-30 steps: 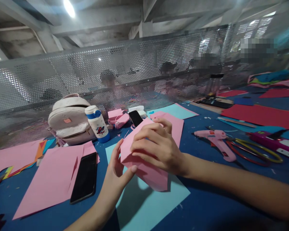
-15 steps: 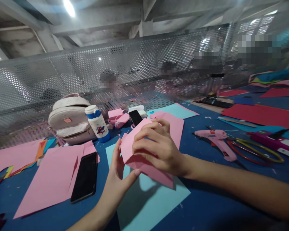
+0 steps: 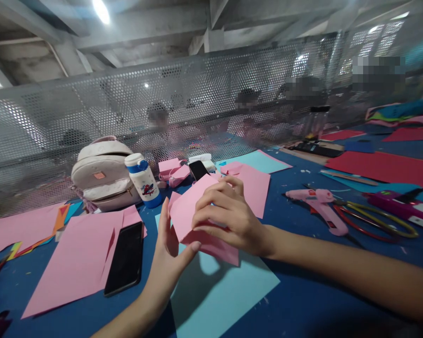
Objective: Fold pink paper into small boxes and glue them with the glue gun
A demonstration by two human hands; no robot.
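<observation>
Both my hands hold a folded pink paper sheet [image 3: 186, 209] above a light blue sheet [image 3: 218, 295] on the blue table. My right hand [image 3: 229, 218] lies over the paper's front with its fingers curled and pressing on it. My left hand [image 3: 169, 251] supports it from behind and below, thumb pinching the lower edge. The paper is tilted up off the table, and part of it is hidden under my right hand.
A black phone [image 3: 125, 258] lies on pink sheets [image 3: 74, 263] at left. Behind stand a white backpack [image 3: 102, 173], a bottle [image 3: 143, 180] and another phone [image 3: 198, 170]. A pink glue gun [image 3: 319, 206], scissors [image 3: 373, 220] and red sheets [image 3: 384, 166] lie at right. A perforated metal screen [image 3: 183, 103] closes the back.
The pink paper has been folded smaller and lifted slightly, shifting left. My left hand has risen along its back edge; my right hand keeps pressing on the front.
</observation>
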